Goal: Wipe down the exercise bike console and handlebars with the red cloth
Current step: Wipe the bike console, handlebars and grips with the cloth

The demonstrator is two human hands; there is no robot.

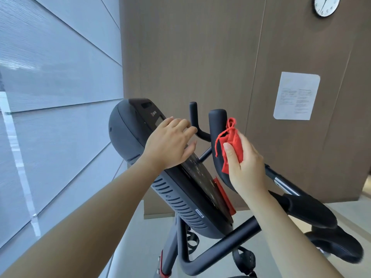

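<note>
Left hand (170,142) lies flat, fingers spread, seemingly touching console (176,177); at 3 o'clock, right hand (246,167) pinches cloth (230,145) against handlebar (217,127).

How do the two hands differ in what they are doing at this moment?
The left hand is empty, fingers spread, resting flat on the console. The right hand is closed around the bunched red cloth, pressing it against the padded handlebar. Both hands are bare and reach forward to the bike.

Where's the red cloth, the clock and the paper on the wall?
red cloth (233,144), head view, middle of the bunched fabric.
clock (326,5), head view, its white face.
paper (296,96), head view, sheet's centre.
</note>
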